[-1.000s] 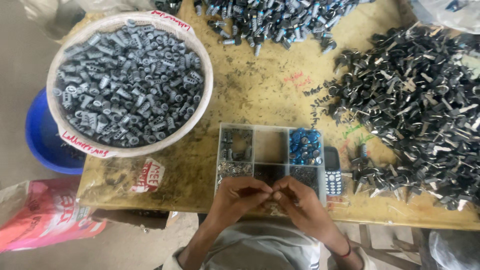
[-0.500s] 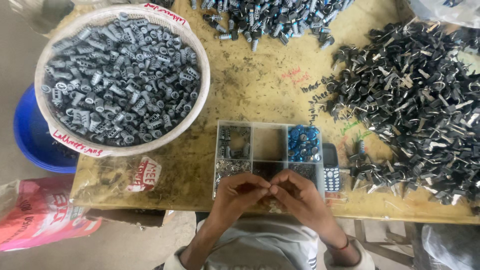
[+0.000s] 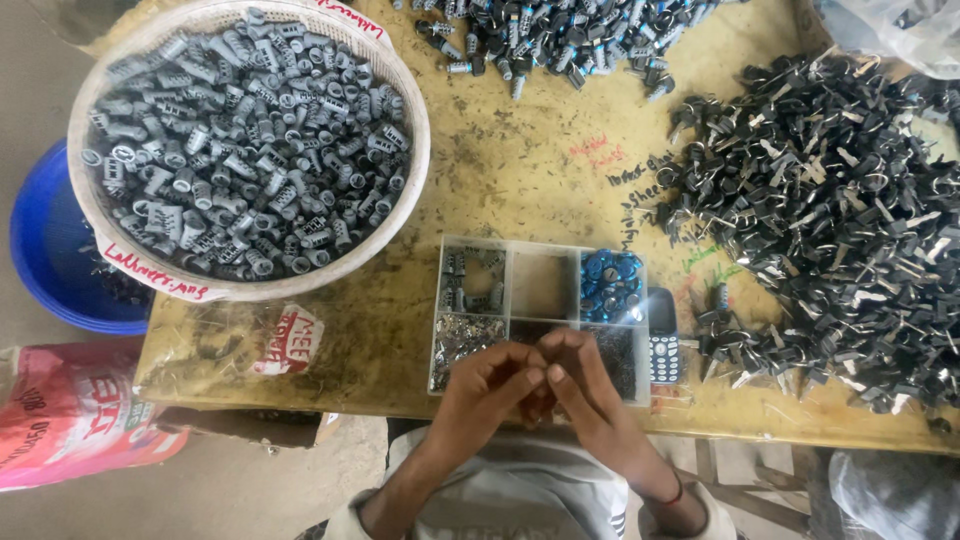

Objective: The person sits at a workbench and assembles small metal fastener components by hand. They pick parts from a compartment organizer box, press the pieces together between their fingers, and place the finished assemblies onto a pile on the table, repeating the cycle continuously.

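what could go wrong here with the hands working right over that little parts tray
Both hands, left hand and right hand, meet fingertip to fingertip over the compartment tray; anything small slipping from them could land in the wrong compartment. The tray sits near the table edge, so a nudge might tip it off. The mobile phone beside it could get knocked too.

Can't make out what's pinched between left hand (image 3: pixel 487 385) and right hand (image 3: pixel 583 385), way too tiny, fingers covering it.
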A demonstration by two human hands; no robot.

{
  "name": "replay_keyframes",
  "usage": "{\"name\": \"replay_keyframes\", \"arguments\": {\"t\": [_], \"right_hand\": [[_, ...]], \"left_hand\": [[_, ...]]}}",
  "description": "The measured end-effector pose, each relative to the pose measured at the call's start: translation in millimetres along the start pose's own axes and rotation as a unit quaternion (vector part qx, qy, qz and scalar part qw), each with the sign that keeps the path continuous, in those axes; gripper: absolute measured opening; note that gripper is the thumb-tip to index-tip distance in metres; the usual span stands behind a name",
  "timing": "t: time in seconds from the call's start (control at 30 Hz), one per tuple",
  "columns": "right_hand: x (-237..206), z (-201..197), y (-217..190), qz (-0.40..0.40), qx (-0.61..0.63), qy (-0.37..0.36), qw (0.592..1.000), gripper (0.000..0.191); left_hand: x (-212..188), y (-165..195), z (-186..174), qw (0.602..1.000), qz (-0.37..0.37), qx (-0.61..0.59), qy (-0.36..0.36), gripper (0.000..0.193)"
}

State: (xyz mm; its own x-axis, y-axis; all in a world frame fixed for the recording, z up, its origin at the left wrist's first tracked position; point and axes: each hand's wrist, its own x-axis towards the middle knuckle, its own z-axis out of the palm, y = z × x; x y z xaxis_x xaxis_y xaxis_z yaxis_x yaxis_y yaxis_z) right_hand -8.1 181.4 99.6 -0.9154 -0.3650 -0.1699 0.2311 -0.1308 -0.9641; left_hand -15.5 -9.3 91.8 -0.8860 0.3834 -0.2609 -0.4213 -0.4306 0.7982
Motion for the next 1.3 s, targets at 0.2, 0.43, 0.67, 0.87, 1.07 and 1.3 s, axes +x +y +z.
{"name": "replay_keyframes", "arguments": {"t": [0.2,0.43,0.67,0.87,1.07,1.3], "right_hand": [[-0.4,14.1,4.2,0.013,-0.019,0.069,0.997,0.028],[2.2,-49.2,-40.0,0.022,-0.651,0.030,0.758,0.019],[1.4,-53.7,-38.9,-0.005,-0.715,-0.011,0.699,0.031],[1.2,-64.1,-35.8,-0.109,-0.585,0.089,0.799,0.016],[-10.7,-42.8,-18.6,-0.053,-0.210,0.028,0.976,0.018],[-20.4,-13.6,-33.0,-0.120,-0.372,0.092,0.916,0.020]], "left_hand": [[1.5,-8.1,1.0,0.994,0.061,0.088,0.022,0.014],[11.1,-9.3,-9.2,0.976,0.065,0.204,0.035,0.015],[11.2,-6.8,-11.1,0.986,0.061,0.154,0.025,0.010],[10.2,0.5,-5.0,0.980,0.078,0.185,0.006,0.011],[6.4,-2.5,15.1,0.990,0.052,0.132,0.005,0.009],[-3.0,2.1,13.0,0.995,-0.004,0.076,-0.057,0.009]]}}
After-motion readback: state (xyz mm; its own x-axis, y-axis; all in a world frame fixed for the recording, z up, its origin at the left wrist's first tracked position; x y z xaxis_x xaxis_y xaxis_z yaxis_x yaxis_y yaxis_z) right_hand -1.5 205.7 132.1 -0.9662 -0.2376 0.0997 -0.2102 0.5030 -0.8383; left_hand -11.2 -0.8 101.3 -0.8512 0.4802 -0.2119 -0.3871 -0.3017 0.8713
